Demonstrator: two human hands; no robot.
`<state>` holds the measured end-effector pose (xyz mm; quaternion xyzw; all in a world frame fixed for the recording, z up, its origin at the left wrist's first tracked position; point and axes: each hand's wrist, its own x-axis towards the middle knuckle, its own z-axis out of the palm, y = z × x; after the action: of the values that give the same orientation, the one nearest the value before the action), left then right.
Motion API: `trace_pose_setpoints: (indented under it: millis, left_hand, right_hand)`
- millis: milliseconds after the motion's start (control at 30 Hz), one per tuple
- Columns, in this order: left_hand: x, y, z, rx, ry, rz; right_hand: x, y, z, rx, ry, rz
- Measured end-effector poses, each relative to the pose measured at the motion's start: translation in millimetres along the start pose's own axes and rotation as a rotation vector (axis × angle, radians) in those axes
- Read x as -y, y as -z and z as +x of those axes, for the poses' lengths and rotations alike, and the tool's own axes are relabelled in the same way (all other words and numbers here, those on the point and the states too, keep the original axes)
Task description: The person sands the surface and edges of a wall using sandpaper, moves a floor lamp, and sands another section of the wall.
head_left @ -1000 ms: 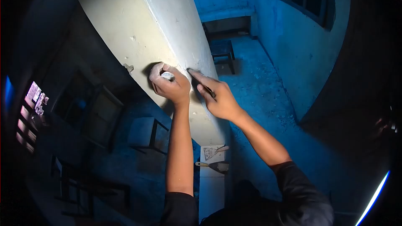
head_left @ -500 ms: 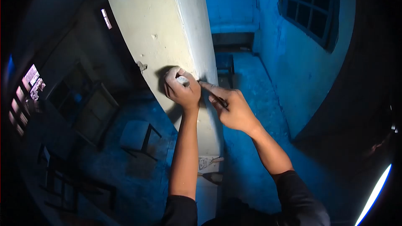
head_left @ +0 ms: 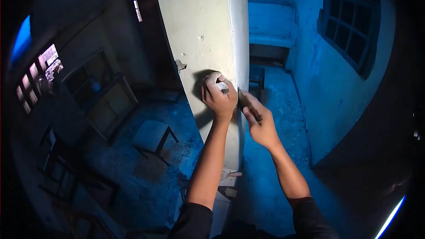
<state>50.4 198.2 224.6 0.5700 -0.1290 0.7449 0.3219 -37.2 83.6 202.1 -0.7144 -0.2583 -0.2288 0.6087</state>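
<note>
A pale, pitted pillar (head_left: 199,22) rises in front of me. My left hand (head_left: 219,95) rests against its front face close to the right-hand corner, fingers curled around a white lump (head_left: 222,87) that partly shows in the fist. Just right of that corner, my right hand (head_left: 264,126) grips a dark, flat tool that looks like a scraper (head_left: 250,106). Its upper end is at the pillar's narrow side face (head_left: 240,31), beside my left hand. Whether its tip touches the surface I cannot tell.
Low at the pillar's foot lie a tool with a light handle (head_left: 234,174) and a dark-bladed tool (head_left: 230,192). A stool (head_left: 152,135) stands on the left, with a cabinet (head_left: 113,106) behind it. A barred window (head_left: 352,26) is in the right wall.
The view has turned, so the pillar and both hands appear farther right. My right hand has tilted, and more of the tool's flat side shows. The left hand keeps its grip.
</note>
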Motion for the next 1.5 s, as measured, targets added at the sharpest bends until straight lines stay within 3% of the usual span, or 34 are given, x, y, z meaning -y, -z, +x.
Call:
trace_pose_setpoints:
  millis: [33,100,167,333,367,500,567,600,633,700,833,933,1167,1433,1500]
  left_hand:
    - [0,-1,1,-0.006,-0.005,-0.010]
    - [-2,-3,1,-0.021,-0.007,-0.012]
    - [1,-3,0,-0.017,-0.054,0.003]
    - [1,-3,0,-0.009,-0.031,0.056]
    - [3,-7,-1,-0.039,-0.050,0.023]
    - [1,-4,-3,0.008,-0.019,0.048]
    - [1,-6,-2,-0.006,-0.008,0.043]
    - [1,-7,-1,-0.039,-0.044,0.048]
    - [1,-8,-2,-0.035,-0.021,0.036]
    - [-1,-6,-3,-0.018,-0.006,0.047]
    - [4,-5,-5,0.011,-0.014,0.086]
    - [3,-6,-5,-0.008,-0.029,0.078]
    - [1,-4,-4,0.019,0.003,0.058]
    - [3,-5,-4,-0.007,-0.041,0.069]
    - [1,-4,-3,-0.006,-0.048,0.055]
  right_hand:
    - [-8,-10,-9,-0.061,0.021,0.060]
    - [-2,-8,-5,-0.093,0.091,-0.202]
    - [-12,-6,11,-0.105,0.043,-0.096]
    - [-1,-3,-14,-0.060,-0.004,-0.173]
    - [-17,-9,-10,-0.183,0.199,-0.253]
    - [-21,1,17,-0.142,-0.040,-0.189]
    - [-33,-1,12,-0.151,0.190,-0.206]
    - [1,2,-2,-0.029,-0.076,-0.135]
    - [-10,-7,-10,-0.108,0.125,-0.193]
    - [-16,-9,3,-0.139,0.154,-0.169]
    - [-22,2,19,-0.072,0.065,-0.130]
    - [-9,-4,-5,-0.144,0.205,-0.179]
    - [-16,4,3,-0.114,0.190,-0.140]
    - [-13,9,9,0.004,0.070,-0.112]
    - [-7,2,-1,-0.127,0.163,-0.143]
